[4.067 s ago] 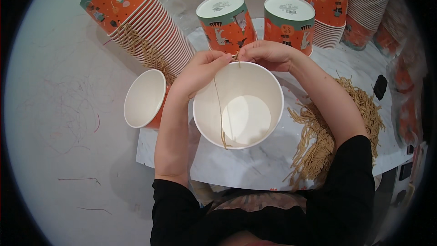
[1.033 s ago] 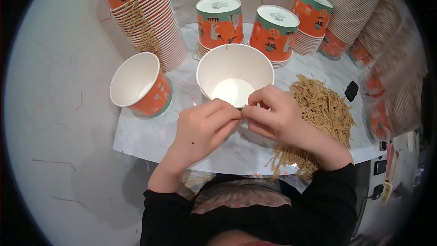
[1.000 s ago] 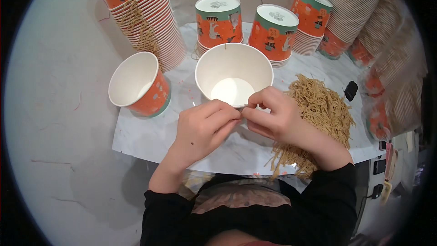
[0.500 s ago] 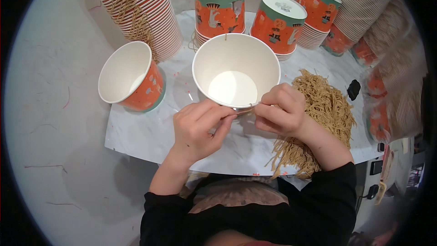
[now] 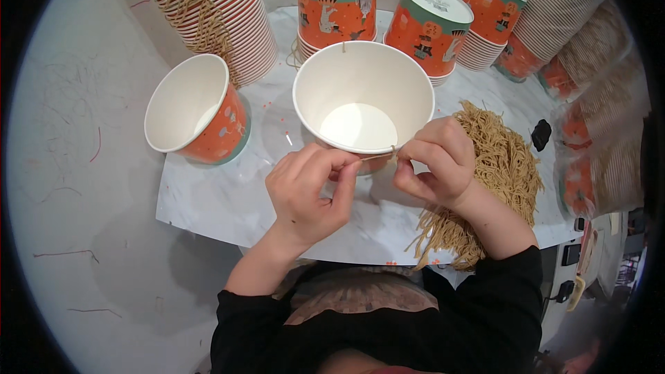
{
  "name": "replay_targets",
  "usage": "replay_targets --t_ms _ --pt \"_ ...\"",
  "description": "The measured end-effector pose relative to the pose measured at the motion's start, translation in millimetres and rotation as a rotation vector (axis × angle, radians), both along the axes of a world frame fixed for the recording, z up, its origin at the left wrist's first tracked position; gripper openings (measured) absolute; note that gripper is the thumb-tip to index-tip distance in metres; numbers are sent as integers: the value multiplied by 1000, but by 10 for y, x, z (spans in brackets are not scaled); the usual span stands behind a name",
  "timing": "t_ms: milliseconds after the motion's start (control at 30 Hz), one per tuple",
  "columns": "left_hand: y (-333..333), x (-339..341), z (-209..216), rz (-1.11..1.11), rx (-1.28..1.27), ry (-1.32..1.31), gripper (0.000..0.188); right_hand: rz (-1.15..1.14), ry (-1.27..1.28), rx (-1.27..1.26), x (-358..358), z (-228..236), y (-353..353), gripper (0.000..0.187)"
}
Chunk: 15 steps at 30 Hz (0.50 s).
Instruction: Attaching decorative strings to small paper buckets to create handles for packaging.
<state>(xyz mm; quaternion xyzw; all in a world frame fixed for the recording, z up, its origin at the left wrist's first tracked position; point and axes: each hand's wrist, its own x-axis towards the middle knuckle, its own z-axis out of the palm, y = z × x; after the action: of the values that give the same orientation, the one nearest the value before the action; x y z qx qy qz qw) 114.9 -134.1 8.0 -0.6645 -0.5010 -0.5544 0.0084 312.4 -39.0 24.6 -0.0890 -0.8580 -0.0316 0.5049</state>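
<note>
A white-lined paper bucket [image 5: 360, 125] stands mouth up in front of me. A short tan cord [image 5: 377, 158] runs along the outside of its near rim, with a bit of it looped over the edge. My left hand [image 5: 312, 190] pinches one end of that cord between thumb and forefinger. Close to the rim loop, my right hand [image 5: 438, 163] has its fingers closed on the other part. At the far rim another bit of cord [image 5: 343, 47] shows. A heap of cut tan cords [image 5: 502, 173] lies beside my right forearm.
An orange bucket [image 5: 222, 131] stands at left, mouth up. Behind it rises a tall leaning stack of buckets [image 5: 228, 14] with cords on its side. Upside-down buckets [image 5: 337, 10] line the back. Plastic-wrapped stacks [image 5: 609, 125] and a small black object [image 5: 540, 135] are at right.
My right hand has shifted slightly right and up, drawing the cord straighter along the near rim. My left hand keeps its pinch, its fingers now a little apart from the rim.
</note>
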Motion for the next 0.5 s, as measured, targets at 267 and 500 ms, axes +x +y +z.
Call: replay_targets --t_ms 267,500 --pt "25 -8 -28 -5 32 4 13 -63 -101 -90 40 92 -28 29" --pt "49 40 -72 -13 33 69 13 -80 -46 -254 -59 -14 -147 14"
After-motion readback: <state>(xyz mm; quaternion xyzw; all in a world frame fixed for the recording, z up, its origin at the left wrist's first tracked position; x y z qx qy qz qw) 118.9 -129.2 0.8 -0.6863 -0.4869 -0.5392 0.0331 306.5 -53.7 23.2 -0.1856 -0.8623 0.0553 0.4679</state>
